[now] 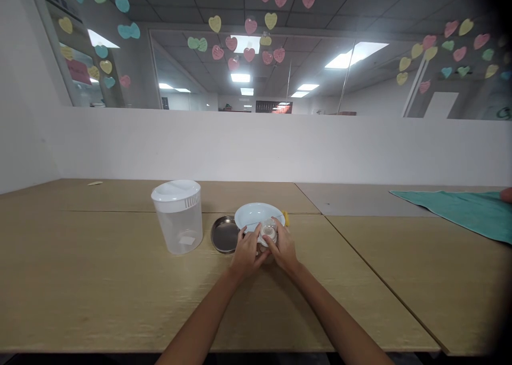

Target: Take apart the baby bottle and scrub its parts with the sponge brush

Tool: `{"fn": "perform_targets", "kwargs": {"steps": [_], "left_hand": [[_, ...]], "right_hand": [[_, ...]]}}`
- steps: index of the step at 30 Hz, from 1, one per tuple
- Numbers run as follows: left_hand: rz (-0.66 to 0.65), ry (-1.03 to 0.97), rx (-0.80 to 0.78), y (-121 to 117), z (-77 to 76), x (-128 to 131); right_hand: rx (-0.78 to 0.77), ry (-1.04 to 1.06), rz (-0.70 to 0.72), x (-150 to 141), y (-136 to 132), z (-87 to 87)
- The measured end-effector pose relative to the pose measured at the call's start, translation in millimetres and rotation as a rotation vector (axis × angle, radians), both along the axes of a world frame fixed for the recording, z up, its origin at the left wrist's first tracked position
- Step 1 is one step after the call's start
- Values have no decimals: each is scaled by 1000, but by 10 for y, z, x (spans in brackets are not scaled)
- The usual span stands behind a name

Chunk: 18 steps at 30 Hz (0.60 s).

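Note:
Both hands meet in front of the bowl, around what looks like a baby bottle (269, 229) with a clear domed cap and a white collar. My left hand (248, 253) is closed on its left side, and my right hand (285, 247) grips it from the right. Most of the bottle's lower body is hidden by the fingers. Just behind them sits a pale blue-white bowl (256, 209). A thin rod with a yellow end (286, 219) rests across the bowl toward its right rim. Left of my hands lies a round dark metal dish (224, 234).
A tall translucent bucket with a white rim (176, 215) stands left on the wooden table (120, 290). At the far right a green cloth (452, 207) is spread, with part of another hand (506, 195) at its edge. A white wall (256, 146) rises behind.

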<state>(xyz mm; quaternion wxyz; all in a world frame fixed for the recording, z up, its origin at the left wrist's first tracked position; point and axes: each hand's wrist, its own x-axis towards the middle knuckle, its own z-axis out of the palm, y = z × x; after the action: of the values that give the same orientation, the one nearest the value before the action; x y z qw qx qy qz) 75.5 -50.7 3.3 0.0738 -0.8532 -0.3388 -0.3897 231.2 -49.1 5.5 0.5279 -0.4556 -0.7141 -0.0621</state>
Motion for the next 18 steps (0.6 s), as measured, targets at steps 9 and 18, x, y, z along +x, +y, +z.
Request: {"fn": "perform_targets", "kwargs": {"steps": [9, 18], "left_hand": [[28, 2, 41, 1, -18, 0], [26, 0, 15, -14, 16, -2]], "right_hand": [[192, 1, 35, -7, 20, 24], [318, 537, -32, 46, 65, 77]]}}
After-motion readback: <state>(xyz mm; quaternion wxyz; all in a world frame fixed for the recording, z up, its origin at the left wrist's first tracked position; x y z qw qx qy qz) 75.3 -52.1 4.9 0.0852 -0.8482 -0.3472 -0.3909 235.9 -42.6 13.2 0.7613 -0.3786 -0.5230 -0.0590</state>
